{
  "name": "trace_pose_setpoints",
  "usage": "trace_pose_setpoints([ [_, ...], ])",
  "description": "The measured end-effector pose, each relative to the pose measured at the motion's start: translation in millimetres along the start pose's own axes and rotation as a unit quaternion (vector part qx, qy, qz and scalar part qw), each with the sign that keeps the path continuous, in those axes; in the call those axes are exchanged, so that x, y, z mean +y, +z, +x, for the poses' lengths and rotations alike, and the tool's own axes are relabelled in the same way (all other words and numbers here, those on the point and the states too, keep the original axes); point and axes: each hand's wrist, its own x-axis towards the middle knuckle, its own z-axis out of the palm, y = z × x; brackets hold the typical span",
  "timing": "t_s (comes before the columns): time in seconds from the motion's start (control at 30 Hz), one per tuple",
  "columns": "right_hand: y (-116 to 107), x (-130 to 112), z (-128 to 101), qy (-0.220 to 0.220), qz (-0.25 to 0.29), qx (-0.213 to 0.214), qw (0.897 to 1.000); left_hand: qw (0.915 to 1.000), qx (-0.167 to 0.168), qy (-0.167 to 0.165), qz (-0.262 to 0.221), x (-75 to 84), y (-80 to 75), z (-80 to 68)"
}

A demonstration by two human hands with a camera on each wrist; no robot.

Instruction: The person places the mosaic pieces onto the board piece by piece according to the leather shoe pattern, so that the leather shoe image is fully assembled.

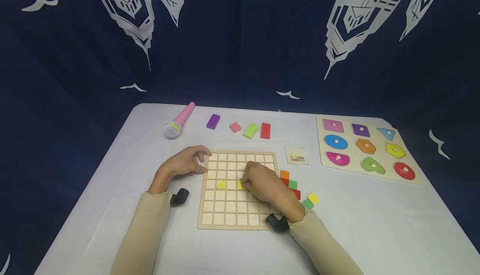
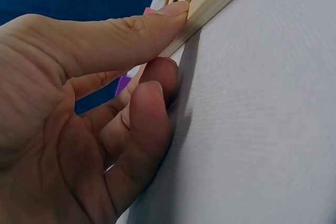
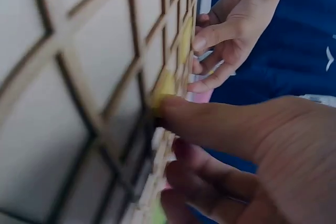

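Fingers of the right hand (image 1: 264,185) press down on a small yellow tile (image 1: 240,185) in the wooden grid board (image 1: 225,221), about the middle of the board. The right wrist view shows it plainly: the fingertip (image 3: 173,106) sits right on the tile's edge, the tile (image 3: 164,85) lying flat in its square cell, so the hand is not wrapped round it but pinning it from above with the other fingers loosely bent beneath. The tile lies directly under that hand's tips, toward the person's left; being square, it has no long axis to speak of. A second yellow tile (image 1: 221,184) sits in the same row, two cells to the left, untouched.

Over on the other side, the left hand (image 1: 183,164) steadies the board at its left edge near the far corner; the thumb (image 2: 142,24) lies straight along the wooden rim (image 2: 210,1) and the fingertips touch the side, holding nothing. The right hand is clearly the nearer to the tile.

Loose coloured blocks (image 1: 294,185) wait just beside the board on the right of the white worktop (image 1: 375,225); a small pattern card (image 1: 297,155) lies beyond them.
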Motion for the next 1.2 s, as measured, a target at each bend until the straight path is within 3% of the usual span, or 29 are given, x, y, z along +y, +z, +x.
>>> trace_pose_setpoints([
  [0.07, 1, -6, -4, -0.025, -0.078, -0.004, 0.997, 1.0000, -0.001, 0.002, 0.002, -0.4, -0.2, 0.0],
  [0.17, 2, -15, -10, -0.045, -0.180, -0.022, 0.982, 1.0000, 0.000, -0.001, 0.006, -0.5, -0.3, 0.3],
  [0.27, 1, -21, -17, -0.030, -0.222, -0.050, 0.973, 1.0000, -0.002, 0.004, 0.008, 0.2, 0.8, 2.5],
  [0.37, -2, -21, -22, -0.003, -0.197, -0.087, 0.976, 1.0000, -0.002, 0.001, 0.007, 1.6, 2.4, 5.1],
  [0.57, -10, -6, -28, 0.011, -0.071, -0.119, 0.990, 0.9997, 0.007, -0.007, 0.022, 2.7, 1.7, 3.7],
  [0.77, -26, 19, -33, 0.000, -0.005, -0.104, 0.995, 0.9998, 0.003, -0.008, 0.018, -1.1, 1.4, 1.5],
  [1.0, -50, 61, -37, 0.045, 0.017, -0.073, 0.996, 0.9999, 0.000, -0.004, 0.014, -2.6, 2.4, 3.0],
  [1.2, -55, 94, -38, 0.080, 0.065, -0.081, 0.991, 0.9999, 0.000, -0.009, 0.014, -1.1, 0.5, 1.0],
])
